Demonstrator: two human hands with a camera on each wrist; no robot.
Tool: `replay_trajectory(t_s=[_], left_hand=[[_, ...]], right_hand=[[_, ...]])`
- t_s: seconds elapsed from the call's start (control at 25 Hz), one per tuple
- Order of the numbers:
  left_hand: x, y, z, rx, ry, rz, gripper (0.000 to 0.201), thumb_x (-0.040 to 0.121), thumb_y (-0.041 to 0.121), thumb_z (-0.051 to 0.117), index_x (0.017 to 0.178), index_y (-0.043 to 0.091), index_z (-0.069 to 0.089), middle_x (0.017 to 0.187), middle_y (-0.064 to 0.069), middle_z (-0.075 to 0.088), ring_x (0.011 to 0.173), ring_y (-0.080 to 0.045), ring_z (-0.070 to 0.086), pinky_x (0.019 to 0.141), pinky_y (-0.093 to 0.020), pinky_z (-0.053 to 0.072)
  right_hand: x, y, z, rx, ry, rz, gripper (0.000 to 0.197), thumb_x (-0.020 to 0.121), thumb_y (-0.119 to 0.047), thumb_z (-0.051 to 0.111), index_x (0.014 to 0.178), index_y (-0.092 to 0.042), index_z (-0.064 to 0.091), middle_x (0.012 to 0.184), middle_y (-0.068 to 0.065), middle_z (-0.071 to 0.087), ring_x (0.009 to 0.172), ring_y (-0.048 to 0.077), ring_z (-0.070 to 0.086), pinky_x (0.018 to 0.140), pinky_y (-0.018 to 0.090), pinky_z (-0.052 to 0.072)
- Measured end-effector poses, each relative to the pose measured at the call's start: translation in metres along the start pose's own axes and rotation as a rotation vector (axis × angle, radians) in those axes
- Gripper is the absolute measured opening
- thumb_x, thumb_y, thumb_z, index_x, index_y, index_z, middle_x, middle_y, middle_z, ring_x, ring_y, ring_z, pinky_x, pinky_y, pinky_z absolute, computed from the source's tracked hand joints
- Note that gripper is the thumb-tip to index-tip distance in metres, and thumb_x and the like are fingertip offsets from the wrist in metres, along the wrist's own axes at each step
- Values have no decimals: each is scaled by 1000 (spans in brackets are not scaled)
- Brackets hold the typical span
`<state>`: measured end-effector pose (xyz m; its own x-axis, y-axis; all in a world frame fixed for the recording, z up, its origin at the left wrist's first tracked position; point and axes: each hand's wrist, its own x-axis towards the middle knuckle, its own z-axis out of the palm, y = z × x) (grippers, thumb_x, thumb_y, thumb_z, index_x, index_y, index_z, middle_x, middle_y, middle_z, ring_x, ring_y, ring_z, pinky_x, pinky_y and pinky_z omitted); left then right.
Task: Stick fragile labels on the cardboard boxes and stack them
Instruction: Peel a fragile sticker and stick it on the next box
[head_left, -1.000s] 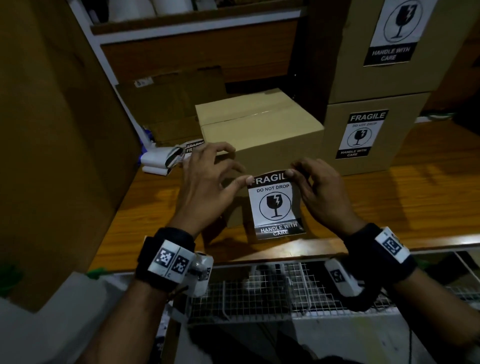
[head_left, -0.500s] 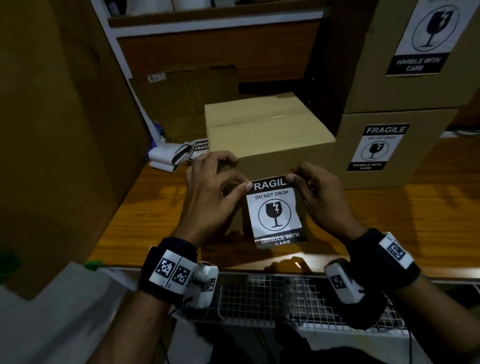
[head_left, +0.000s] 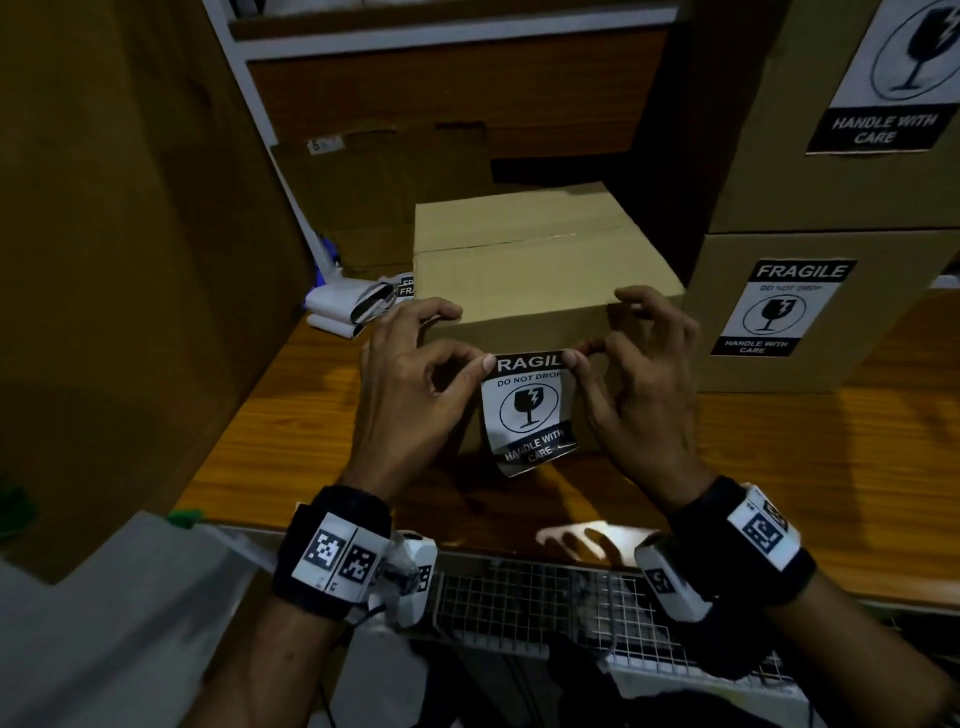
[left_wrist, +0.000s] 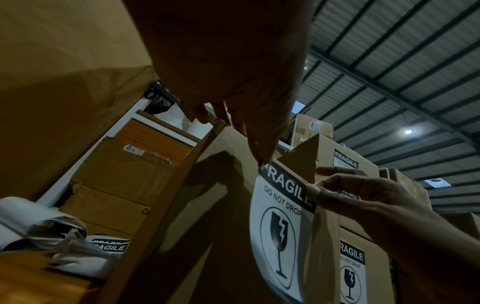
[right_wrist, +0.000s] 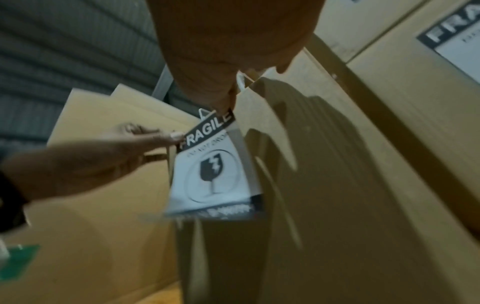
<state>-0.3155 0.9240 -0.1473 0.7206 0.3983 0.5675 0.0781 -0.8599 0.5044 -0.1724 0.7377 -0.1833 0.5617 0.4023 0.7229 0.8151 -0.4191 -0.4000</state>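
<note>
Since a moment ago both hands have carried the label up against the front face of the box. The bench (head_left: 291, 415) bears two labelled stacked boxes (head_left: 810, 312) at right. The plain box (head_left: 535, 280) stands mid-bench. Left hand (head_left: 415, 384) and right hand (head_left: 639, 384) each pinch a top corner of the fragile label (head_left: 530, 410), its lower edge curling free.

The hands (head_left: 524, 395) cover the label's (head_left: 530, 410) top corners; its lower text blurs in the right wrist view.
</note>
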Motion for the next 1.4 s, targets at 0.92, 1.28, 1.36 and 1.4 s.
replay_trajectory(t_s=[0.92,1.28,1.36,1.4], left_hand=[[6,1,14,73,17,2,12,82,28,81,85,18,75,140,2,50,138,-17,38,97,-8,26],[4,4,11,81,34,27,12,81,25,84,83,18,75,139,2,51,137,-18,39,100,-23,34],[2,4,11,73,40,25,12,80,24,85,82,19,74,139,2,50,138,-17,37,101,-26,35],[2,5,11,71,44,24,12,80,24,85,81,19,74,140,2,50,138,-17,37,101,-25,34]], right_hand=[[7,28,19,-70,33,-208,27,95,-40,64,96,-16,75,153,7,51,146,29,38,110,51,33],[5,28,20,-107,9,-208,28,97,-43,62,94,-17,73,158,5,45,151,28,32,111,56,35],[5,28,20,-115,1,-206,30,97,-44,61,94,-17,74,159,5,45,151,27,31,112,56,35],[5,28,19,-121,-3,-209,30,97,-44,61,94,-17,74,159,5,44,151,27,31,112,56,35]])
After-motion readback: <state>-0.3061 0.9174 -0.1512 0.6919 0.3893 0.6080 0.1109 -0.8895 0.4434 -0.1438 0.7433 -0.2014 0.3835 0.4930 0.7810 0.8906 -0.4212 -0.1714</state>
